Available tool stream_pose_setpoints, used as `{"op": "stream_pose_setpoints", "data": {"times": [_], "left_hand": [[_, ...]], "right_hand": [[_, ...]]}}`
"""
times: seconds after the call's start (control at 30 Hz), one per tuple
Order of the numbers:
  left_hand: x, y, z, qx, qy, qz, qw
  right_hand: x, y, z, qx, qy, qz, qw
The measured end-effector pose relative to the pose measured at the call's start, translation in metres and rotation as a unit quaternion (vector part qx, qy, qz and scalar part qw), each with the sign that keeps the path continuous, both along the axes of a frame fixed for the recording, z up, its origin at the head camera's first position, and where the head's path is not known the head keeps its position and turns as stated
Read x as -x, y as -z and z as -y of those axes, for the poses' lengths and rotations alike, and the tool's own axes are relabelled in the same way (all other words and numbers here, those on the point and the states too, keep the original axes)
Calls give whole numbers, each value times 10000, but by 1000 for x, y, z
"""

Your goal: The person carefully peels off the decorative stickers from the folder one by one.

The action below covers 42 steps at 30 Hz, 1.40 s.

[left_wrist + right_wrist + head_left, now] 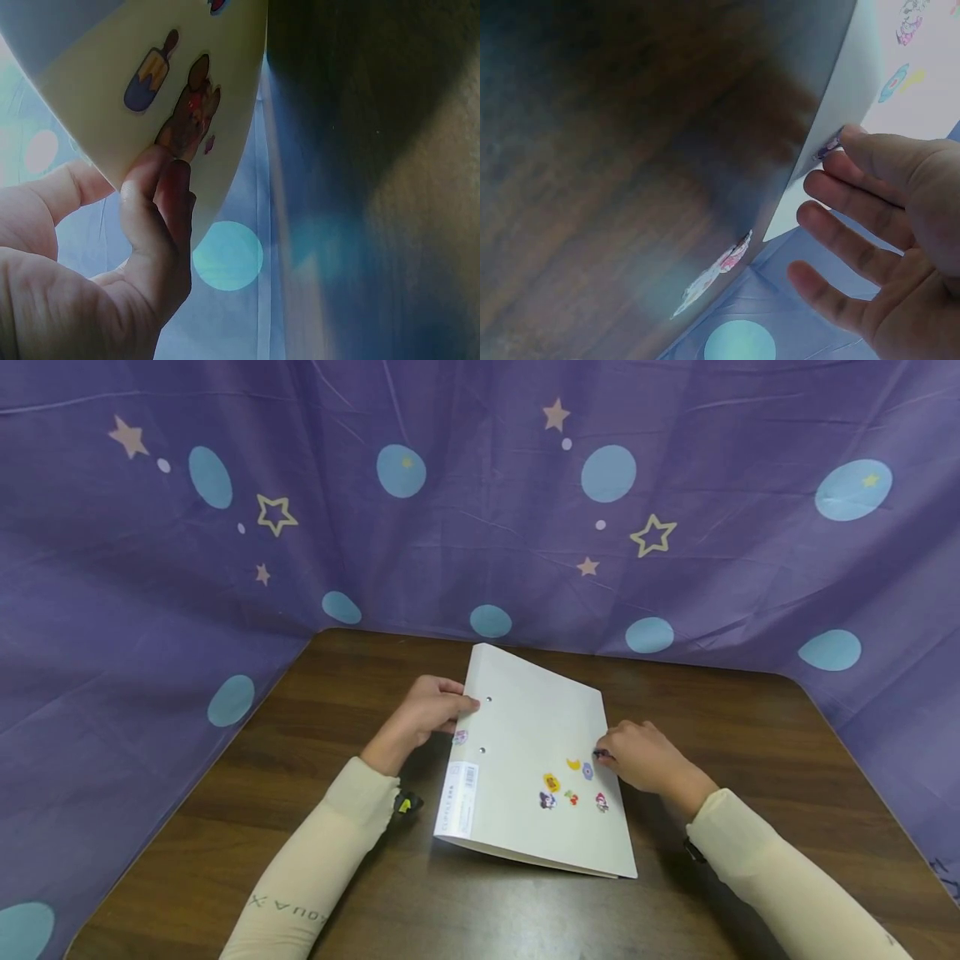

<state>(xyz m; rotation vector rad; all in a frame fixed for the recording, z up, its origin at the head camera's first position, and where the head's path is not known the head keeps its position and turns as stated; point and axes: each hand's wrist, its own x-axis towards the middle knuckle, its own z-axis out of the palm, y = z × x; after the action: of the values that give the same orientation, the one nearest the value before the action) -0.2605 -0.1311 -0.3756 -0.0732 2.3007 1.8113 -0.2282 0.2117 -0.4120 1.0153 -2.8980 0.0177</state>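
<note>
Gripping white folder (536, 718) by left edge with left hand (427, 706): hold steady. Pinching small dark piece (828, 145), probably a sticker, in right hand (647, 757): avoid bending it.

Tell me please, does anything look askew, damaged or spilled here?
Nothing looks spilled or damaged. The white folder is askew, not square with the table. The right wrist view also shows a pink-and-white figure, oddly apart from the folder's stickers; what it rests on I cannot tell.
</note>
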Motion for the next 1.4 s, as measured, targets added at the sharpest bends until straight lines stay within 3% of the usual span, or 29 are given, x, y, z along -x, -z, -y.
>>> {"op": "stream_pose_setpoints", "data": {"times": [0.7,1.0,1.4], "left_hand": [[1,2,0,-62,32,-42,10000],[0,1,0,-20,25,-10,10000],[0,1,0,-52,-6,16,10000]], "right_hand": [[-8,7,9,-646,199,-640,9957],[-9,10,12,-756,65,-897,9931],[-9,10,14,-992,-61,-917,9908]]}}
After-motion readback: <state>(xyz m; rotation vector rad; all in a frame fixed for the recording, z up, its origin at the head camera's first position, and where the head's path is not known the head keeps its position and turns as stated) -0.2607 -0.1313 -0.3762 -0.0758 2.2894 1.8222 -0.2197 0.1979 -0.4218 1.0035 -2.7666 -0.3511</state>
